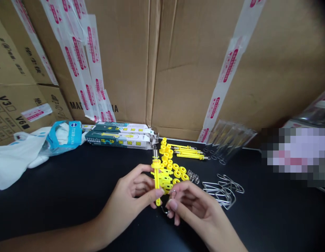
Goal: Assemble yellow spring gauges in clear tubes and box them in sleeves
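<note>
Pointing lengthwise away, the yellow plastic rod (157, 183) is pinched in the curled left hand (137, 190), and just right of the rod's near end a wire hook (164, 210) is pinched in the curled right hand (192, 206).

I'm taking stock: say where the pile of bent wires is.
In the head view, the pile of bent wires lies right of centre on the table, beside the right hand.

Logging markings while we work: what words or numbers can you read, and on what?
"V3" and "V6": left carton.
"MAD" and a final "A": back carton, middle covered by tape.
"测力计", upside down: front printed box; remaining characters unclear.
"LUX": blue packet.
Too small or blurred: red tape print, other carton lettering.
</note>
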A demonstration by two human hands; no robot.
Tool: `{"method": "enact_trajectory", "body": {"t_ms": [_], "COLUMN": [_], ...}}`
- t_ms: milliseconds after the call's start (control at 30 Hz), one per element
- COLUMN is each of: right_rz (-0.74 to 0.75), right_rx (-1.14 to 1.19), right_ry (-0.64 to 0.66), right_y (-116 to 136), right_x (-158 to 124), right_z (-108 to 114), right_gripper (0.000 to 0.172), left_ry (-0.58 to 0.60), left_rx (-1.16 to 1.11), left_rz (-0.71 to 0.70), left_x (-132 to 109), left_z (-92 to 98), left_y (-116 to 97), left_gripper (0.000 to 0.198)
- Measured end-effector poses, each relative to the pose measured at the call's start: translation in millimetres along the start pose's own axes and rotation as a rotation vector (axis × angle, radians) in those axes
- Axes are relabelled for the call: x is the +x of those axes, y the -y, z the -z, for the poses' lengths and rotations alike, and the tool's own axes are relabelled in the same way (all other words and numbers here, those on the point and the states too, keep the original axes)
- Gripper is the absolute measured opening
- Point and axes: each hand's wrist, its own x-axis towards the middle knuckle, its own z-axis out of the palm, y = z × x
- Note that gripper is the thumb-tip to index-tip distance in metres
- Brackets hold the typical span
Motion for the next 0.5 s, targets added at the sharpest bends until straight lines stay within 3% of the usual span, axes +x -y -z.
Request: {"method": "enact_trajectory", "body": {"t_ms": [300, 500], "right_rz": [-0.082, -0.13], "right_rx": [0.044, 0.021], "right_ry": [0.062, 0.005], "right_y": [-4.6, 1.0], "right_x": [6.2, 6.5], "right_z": [3.7, 2.7], "right_gripper": [0.033, 0.038], "left_ry": [0.016, 0.043], "left_rx": [-0.065, -0.111], "left_rz": [0.02, 0.043], "left_x": [0.7, 0.2], "left_z": [-2.1, -2.4], "left_y": [1.5, 0.7], "left_gripper": [0.043, 0.047]}}
